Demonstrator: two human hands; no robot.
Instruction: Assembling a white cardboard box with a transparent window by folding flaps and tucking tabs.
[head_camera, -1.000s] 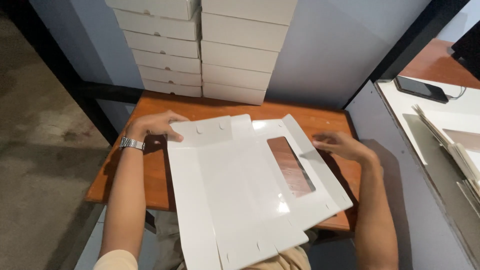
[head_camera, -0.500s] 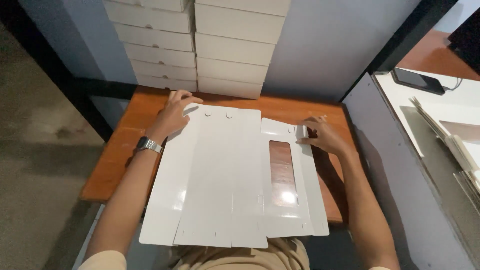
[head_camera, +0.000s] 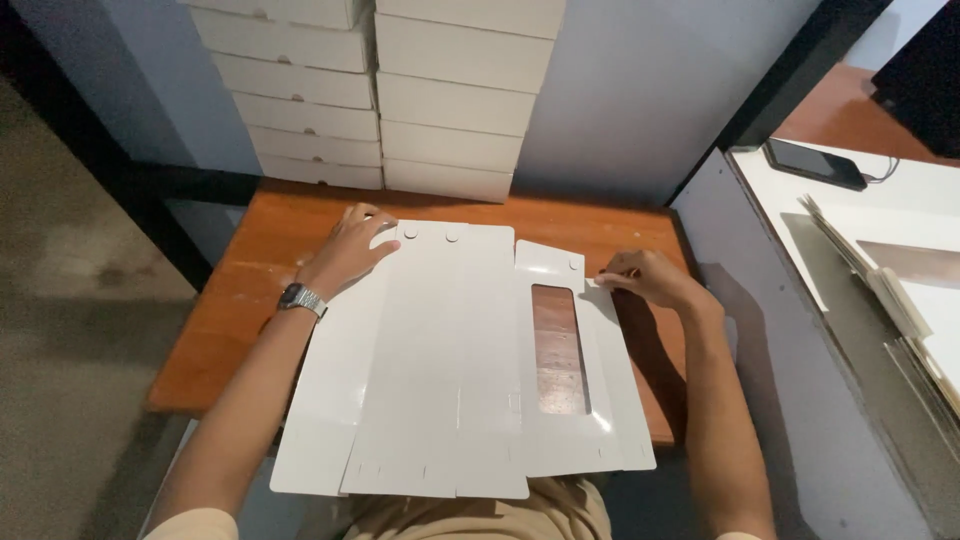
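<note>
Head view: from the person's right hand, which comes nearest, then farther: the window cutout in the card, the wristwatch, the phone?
From the right hand:
1. Window cutout, just left of it in the flat white card.
2. Phone, up right on the side table.
3. Wristwatch, far across the card on the left wrist.

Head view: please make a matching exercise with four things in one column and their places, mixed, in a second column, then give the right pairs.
Things:
1. flat white carton
2. stacked white boxes
3. black phone
4. wristwatch

Places:
A. on the white surface to the right
B. on the left arm
C. spread over the wooden table, under both hands
D. at the table's far edge, by the wall

Pairs: 1-C, 2-D, 3-A, 4-B
</note>
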